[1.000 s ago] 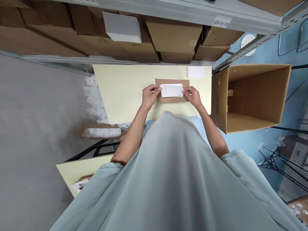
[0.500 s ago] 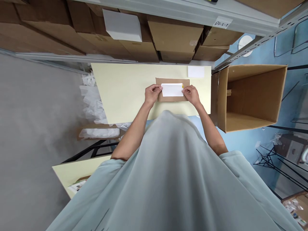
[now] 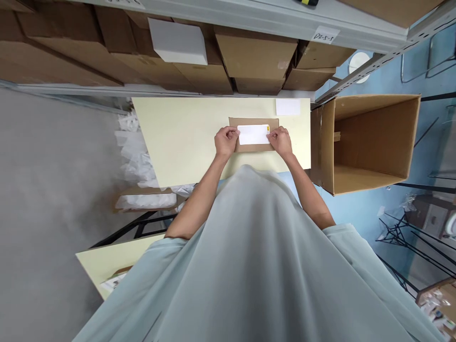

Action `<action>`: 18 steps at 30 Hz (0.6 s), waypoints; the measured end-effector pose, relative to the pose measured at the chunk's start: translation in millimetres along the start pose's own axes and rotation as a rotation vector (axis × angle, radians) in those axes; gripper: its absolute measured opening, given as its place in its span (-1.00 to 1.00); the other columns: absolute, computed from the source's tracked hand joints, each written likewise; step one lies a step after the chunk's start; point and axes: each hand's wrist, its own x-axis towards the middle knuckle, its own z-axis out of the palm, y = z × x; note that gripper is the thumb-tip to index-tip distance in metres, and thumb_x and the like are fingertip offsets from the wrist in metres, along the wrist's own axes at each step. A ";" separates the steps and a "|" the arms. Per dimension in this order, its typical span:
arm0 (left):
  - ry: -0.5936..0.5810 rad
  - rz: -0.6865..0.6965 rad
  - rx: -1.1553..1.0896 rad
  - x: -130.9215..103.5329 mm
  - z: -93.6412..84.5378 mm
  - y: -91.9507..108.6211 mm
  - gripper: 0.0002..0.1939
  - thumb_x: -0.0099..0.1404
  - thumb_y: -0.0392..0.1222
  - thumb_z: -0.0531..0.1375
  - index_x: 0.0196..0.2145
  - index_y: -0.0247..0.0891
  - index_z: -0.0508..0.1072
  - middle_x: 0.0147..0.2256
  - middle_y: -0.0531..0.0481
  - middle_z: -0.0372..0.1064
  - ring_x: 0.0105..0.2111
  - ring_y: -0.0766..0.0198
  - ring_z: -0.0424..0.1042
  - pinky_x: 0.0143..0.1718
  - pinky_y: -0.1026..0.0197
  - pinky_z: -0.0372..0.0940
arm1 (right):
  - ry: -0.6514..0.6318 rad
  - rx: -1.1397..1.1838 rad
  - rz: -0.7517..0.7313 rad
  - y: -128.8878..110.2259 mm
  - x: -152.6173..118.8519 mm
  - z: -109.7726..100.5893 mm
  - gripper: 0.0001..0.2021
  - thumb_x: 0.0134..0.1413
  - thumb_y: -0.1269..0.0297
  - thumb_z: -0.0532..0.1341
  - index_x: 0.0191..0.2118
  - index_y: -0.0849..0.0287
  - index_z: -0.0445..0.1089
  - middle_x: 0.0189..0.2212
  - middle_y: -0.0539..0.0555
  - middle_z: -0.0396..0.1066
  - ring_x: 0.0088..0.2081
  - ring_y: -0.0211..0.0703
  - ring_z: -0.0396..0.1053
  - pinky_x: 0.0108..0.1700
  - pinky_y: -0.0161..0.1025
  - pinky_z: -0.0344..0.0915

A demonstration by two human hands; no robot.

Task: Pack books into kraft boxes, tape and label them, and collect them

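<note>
On the pale yellow table (image 3: 181,142) lies a flat brown cardboard piece (image 3: 254,148). Over it is a white rectangular packet (image 3: 252,135) with a small yellow mark at its upper right corner. My left hand (image 3: 226,140) pinches the packet's left end, fingers closed. At its right end my right hand (image 3: 280,140) has thumb and fingers pressed together on the edge. Whether the packet touches the cardboard cannot be made out. A second white rectangle (image 3: 288,107) lies near the table's back right edge.
Behind the table, a metal shelf (image 3: 242,21) holds several brown boxes (image 3: 256,52) and a white box (image 3: 178,42). A large open carton (image 3: 372,142) stands right of the table. White wrapping material (image 3: 133,152) hangs at the left.
The whole view has shifted slightly. Both hands remain at the ends of the white packet, with the right fingers a little closer over its right edge.
</note>
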 end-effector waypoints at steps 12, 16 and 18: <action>0.054 0.083 0.349 -1.5 7.7 5.6 -0.67 0.51 -0.03 0.27 0.12 -0.23 0.51 -0.17 -0.19 0.58 -0.03 -0.11 0.55 0.18 -0.13 0.39 | 0.075 -0.219 0.120 -26.8 -8.3 11.4 -0.59 0.67 0.06 0.05 0.08 0.24 0.55 0.11 0.36 0.51 0.22 0.24 0.47 0.34 0.20 0.40; -0.185 0.440 0.419 -20.1 28.4 15.5 -0.36 0.63 0.18 0.02 0.40 -0.32 0.41 0.43 -0.38 0.36 0.50 -0.21 0.22 0.54 -0.23 0.06 | -0.017 -0.251 -0.172 -41.2 -24.2 30.6 -0.43 0.68 0.10 -0.09 0.55 0.25 0.23 0.56 0.34 0.19 0.62 0.19 0.04 0.62 0.21 0.04; -0.346 0.537 0.447 -30.8 37.1 14.8 -0.19 0.64 0.25 -0.08 0.56 -0.39 0.22 0.58 -0.36 0.10 0.62 -0.18 -0.02 0.63 -0.23 -0.16 | -0.087 -0.251 -0.241 -43.2 -30.2 40.5 -0.37 0.66 0.12 -0.13 0.64 0.26 0.07 0.65 0.24 0.04 0.69 0.08 -0.16 0.69 0.15 -0.14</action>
